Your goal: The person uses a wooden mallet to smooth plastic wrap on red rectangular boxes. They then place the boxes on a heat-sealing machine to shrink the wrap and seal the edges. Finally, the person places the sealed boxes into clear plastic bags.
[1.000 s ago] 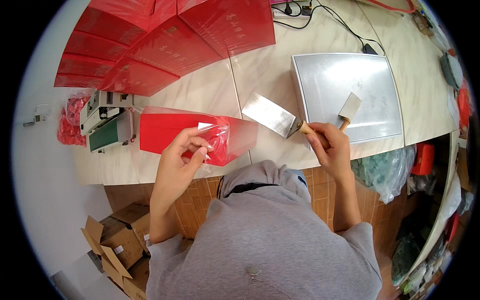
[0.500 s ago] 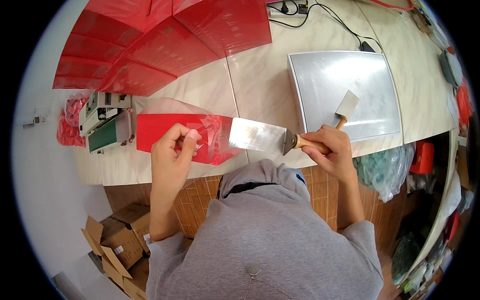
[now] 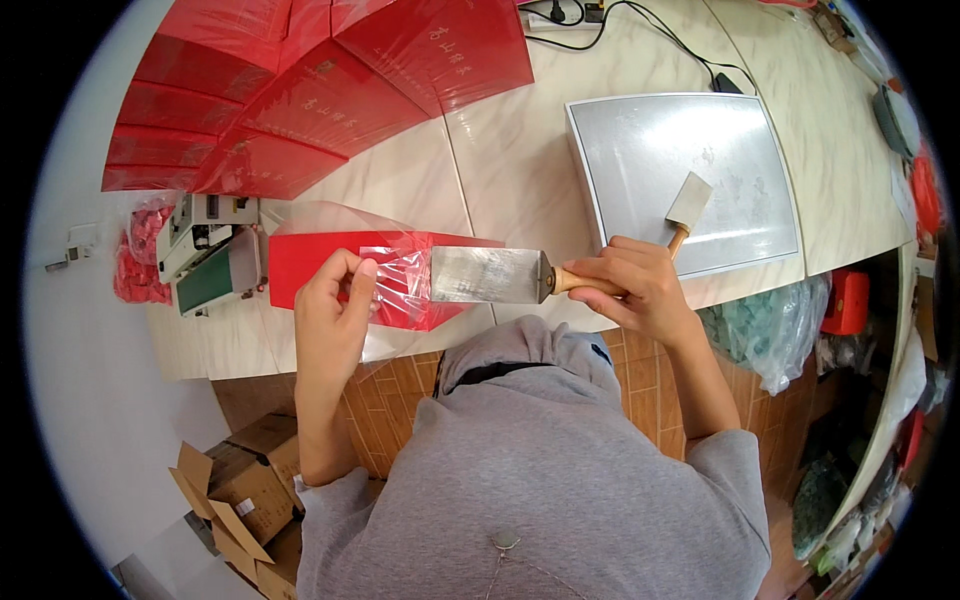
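A red box (image 3: 305,265) lies near the table's front edge, loosely wrapped in clear plastic film (image 3: 397,283). At its front side my left hand (image 3: 335,305) is closed, with thumb and finger pinching the film. My right hand (image 3: 640,290) grips the wooden handle of a scraper (image 3: 490,275). The scraper's broad metal blade lies flat against the right end of the box, by the gathered film. Just beyond my right hand, a second, smaller scraper (image 3: 690,200) rests on a flat silver plate (image 3: 640,140).
Wrapped red boxes (image 3: 330,110) are stacked at the back left. A small machine with a green belt (image 3: 220,270) stands left of the box. Black cables (image 3: 660,40) run along the back. Bagged green items (image 3: 760,330) sit below the table's right edge; cardboard cartons (image 3: 250,490) are at lower left.
The scraper has moved left, and its blade now sits against the box end. My left hand has shifted slightly left and still pinches the film.
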`<state>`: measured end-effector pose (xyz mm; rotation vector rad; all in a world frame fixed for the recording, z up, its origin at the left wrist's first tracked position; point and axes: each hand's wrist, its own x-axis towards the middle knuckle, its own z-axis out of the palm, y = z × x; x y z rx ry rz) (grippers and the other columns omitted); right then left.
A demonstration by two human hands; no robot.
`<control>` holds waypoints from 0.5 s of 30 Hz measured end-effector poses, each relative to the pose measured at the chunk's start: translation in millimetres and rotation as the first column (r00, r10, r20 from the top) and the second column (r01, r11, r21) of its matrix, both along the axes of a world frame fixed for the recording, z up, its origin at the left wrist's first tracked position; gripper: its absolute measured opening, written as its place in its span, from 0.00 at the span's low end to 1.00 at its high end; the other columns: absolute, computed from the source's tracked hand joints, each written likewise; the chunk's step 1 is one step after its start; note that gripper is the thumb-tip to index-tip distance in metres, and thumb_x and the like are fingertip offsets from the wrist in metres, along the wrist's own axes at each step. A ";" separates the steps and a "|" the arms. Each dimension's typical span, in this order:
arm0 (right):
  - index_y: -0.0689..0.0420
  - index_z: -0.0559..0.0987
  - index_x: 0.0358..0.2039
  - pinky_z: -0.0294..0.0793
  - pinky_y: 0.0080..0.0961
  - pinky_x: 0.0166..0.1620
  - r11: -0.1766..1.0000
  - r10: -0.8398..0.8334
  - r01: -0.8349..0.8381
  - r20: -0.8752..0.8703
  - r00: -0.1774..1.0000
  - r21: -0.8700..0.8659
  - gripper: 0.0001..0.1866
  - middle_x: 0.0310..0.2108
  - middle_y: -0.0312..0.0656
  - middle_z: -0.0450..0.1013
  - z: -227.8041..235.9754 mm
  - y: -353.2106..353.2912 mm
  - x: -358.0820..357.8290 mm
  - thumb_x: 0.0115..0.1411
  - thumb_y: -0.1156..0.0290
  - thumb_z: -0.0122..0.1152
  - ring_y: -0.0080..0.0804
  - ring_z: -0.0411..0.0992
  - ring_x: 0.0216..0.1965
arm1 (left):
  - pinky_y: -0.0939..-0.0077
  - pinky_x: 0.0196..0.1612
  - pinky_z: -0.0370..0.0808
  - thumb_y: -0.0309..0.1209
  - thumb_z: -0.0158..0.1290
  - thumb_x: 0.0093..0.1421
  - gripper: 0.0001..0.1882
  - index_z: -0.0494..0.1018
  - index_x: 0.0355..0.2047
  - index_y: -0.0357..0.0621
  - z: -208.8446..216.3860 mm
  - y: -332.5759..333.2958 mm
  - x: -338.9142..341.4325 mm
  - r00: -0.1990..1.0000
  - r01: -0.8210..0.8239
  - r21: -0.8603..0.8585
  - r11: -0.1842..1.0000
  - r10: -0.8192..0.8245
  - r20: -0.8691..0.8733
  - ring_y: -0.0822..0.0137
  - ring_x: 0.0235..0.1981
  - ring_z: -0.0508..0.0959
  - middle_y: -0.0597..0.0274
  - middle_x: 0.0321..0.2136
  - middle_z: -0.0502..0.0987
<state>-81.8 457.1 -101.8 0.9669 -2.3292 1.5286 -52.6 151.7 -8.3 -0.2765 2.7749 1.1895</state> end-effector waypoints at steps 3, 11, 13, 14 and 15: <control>0.59 0.81 0.30 0.63 0.26 0.20 1.000 0.005 -0.005 -0.003 1.000 0.003 0.12 0.15 0.35 0.67 0.2 -0.6 0.3 0.46 0.68 0.71 0.29 0.66 0.18 | 0.86 0.26 0.66 0.35 0.47 0.67 0.14 0.68 0.26 0.41 -1.5 -1.3 -0.5 0.999 -0.021 0.022 1.000 0.020 0.025 0.82 0.22 0.66 0.71 0.20 0.69; 0.59 0.81 0.31 0.62 0.25 0.20 0.999 0.001 0.000 -0.026 1.000 0.042 0.12 0.15 0.35 0.66 4.8 -0.9 1.5 0.47 0.67 0.71 0.29 0.65 0.18 | 0.86 0.25 0.66 0.35 0.47 0.67 0.13 0.68 0.26 0.42 -6.2 -4.3 -2.1 0.998 -0.038 0.061 0.997 0.035 0.045 0.82 0.22 0.67 0.72 0.20 0.69; 0.59 0.81 0.31 0.62 0.25 0.20 0.999 0.003 -0.002 -0.025 1.000 0.047 0.12 0.15 0.35 0.66 5.4 -1.1 1.7 0.47 0.67 0.71 0.29 0.65 0.17 | 0.86 0.25 0.66 0.35 0.46 0.67 0.14 0.68 0.26 0.42 -8.9 -8.1 -1.5 0.998 -0.032 0.070 0.997 0.028 0.053 0.82 0.22 0.67 0.72 0.20 0.69; 0.59 0.81 0.31 0.62 0.25 0.20 0.999 0.003 -0.002 -0.027 1.000 0.050 0.12 0.15 0.35 0.66 6.6 -1.2 1.7 0.47 0.67 0.71 0.29 0.65 0.17 | 0.86 0.25 0.66 0.35 0.46 0.67 0.14 0.68 0.26 0.41 -9.4 -9.1 -1.4 0.998 -0.030 0.069 0.997 0.026 0.060 0.82 0.22 0.67 0.71 0.20 0.69; 0.59 0.81 0.31 0.62 0.25 0.20 0.999 0.005 -0.003 -0.029 1.000 0.054 0.12 0.15 0.35 0.66 8.3 -1.3 1.8 0.47 0.67 0.70 0.29 0.65 0.18 | 0.86 0.25 0.66 0.35 0.46 0.67 0.14 0.68 0.26 0.41 -9.8 -10.1 -1.2 0.997 -0.029 0.069 0.997 0.025 0.067 0.82 0.22 0.67 0.71 0.20 0.69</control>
